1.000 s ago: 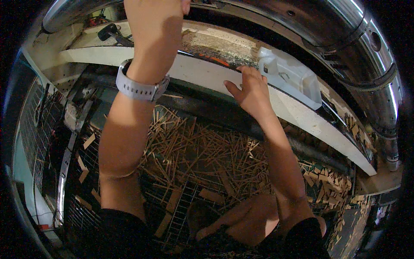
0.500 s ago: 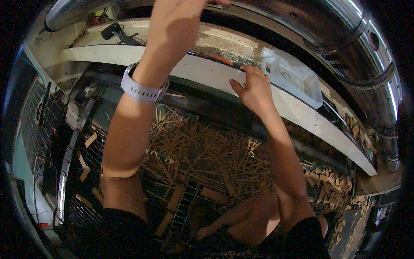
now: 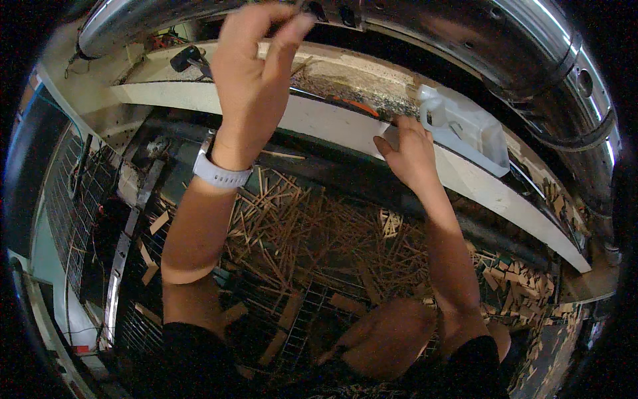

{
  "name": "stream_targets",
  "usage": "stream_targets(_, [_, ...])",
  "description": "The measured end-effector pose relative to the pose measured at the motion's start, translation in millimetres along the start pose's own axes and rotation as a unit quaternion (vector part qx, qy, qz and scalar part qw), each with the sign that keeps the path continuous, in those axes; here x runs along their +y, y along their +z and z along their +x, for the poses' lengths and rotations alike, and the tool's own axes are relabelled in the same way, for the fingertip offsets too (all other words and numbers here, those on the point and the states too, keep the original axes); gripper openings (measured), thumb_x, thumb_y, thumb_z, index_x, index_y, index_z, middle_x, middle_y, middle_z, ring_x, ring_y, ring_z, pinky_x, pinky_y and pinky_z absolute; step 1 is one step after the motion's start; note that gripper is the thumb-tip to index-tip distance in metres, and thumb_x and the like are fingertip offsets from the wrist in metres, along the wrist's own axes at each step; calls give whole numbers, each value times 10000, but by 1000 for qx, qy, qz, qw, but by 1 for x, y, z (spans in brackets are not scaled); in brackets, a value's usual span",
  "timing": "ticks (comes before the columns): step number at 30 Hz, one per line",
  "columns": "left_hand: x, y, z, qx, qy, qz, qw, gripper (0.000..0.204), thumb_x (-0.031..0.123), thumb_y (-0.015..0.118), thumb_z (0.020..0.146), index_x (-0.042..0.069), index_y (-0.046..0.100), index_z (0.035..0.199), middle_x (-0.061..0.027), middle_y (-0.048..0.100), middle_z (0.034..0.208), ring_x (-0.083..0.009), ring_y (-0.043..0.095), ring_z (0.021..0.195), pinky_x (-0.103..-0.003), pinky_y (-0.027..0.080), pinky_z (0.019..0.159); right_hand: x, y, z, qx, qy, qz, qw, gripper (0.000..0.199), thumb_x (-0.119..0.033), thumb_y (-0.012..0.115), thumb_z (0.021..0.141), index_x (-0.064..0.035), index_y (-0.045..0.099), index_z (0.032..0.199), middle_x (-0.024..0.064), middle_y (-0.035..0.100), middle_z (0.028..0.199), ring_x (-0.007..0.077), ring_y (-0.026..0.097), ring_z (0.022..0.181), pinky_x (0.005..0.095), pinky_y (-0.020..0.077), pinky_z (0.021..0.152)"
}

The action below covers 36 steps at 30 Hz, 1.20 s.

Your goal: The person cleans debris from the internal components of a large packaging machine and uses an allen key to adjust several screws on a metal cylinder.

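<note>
Head view shows my left hand (image 3: 256,73) raised, its grip pinched together on a thin stick (image 3: 300,6). My right hand (image 3: 409,156) lies flat, fingers apart, on the white surface (image 3: 332,126) just beside a white plastic block (image 3: 465,130).

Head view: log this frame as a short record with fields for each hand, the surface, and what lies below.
left hand: raised, fingers pinched near the curved metal housing; what they pinch cannot be told
wrist: pale watch band
right hand: fingertips on the edge of the white ledge
beside right hand: white plastic block on the ledge
below: wooden sticks and offcuts piled on a wire grid
</note>
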<state>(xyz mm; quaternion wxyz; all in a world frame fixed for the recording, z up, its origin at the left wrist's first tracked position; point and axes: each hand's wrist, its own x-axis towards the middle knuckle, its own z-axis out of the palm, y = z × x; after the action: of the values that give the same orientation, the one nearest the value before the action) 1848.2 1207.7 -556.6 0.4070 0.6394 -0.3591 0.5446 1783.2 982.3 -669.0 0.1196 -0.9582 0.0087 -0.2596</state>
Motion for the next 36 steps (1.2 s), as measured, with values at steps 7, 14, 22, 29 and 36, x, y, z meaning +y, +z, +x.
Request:
stream_targets(7, [-46, 15, -27, -113, -110, 13, 987, 147, 167, 623, 807, 28, 576, 811, -114, 547, 746, -282, 526, 616, -327, 418, 546, -1, 5, -1, 21, 5, -10, 1000, 397, -304, 659, 740, -7, 524, 967, 170, 554, 951, 322, 513, 957, 407, 371, 821])
stream_targets(14, [-50, 19, -19, -108, -111, 8, 988, 162, 193, 624, 806, 38, 583, 783, -107, 552, 736, -293, 534, 625, -340, 414, 544, -2, 1, -1, 7, 15, -6, 1000, 410, -303, 655, 749, -6, 524, 999, 162, 560, 940, 317, 520, 947, 399, 370, 817])
stream_targets(22, [-53, 22, -10, -129, -67, 37, 989, 164, 182, 657, 796, 27, 614, 826, -94, 594, 731, -192, 557, 625, -274, 440, 582, 0, 3, 0, 16, 9, 3, 1000, 410, -307, 662, 746, -11, 523, 995, 157, 560, 941, 315, 520, 947, 400, 370, 824])
stream_targets(29, [-52, 18, -3, -125, -45, 76, 988, 172, 184, 665, 785, 23, 609, 805, -113, 603, 757, -249, 584, 658, -297, 455, 600, 3, 2, 0, 6, 9, -2, 1000, 414, -312, 667, 744, -15, 522, 993, 163, 566, 942, 323, 528, 943, 401, 369, 825])
stream_targets(36, [-50, 22, -3, -116, -4, 68, 991, 189, 214, 656, 776, 40, 584, 772, -121, 556, 721, -319, 548, 638, -374, 425, 544, 8, -2, -2, 16, -2, 13, 1000, 409, -305, 670, 738, -21, 526, 995, 160, 569, 945, 322, 531, 946, 402, 370, 824])
